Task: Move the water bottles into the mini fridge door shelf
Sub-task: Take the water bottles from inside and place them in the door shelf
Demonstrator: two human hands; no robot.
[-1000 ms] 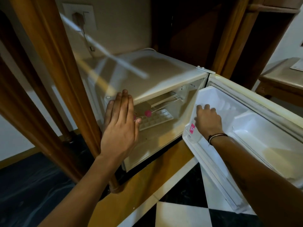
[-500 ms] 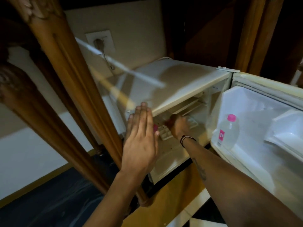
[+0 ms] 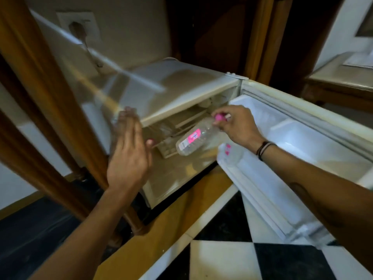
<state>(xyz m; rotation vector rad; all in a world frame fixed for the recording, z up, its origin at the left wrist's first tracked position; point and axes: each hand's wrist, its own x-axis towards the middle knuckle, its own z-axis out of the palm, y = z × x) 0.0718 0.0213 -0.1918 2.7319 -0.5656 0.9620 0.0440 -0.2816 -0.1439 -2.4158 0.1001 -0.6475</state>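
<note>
Clear plastic water bottle (image 3: 196, 139) with pink cap, tilted, pinched at neck by right hand (image 3: 237, 126); left hand (image 3: 128, 156) flat, fingers extended, holding nothing.

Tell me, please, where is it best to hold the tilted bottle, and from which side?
Probably by the neck, just under the pink cap, coming from the door side, as the right hand does now. The bottle lies tilted with its cap up toward the door shelf, so its narrow end is nearest and free.
</note>
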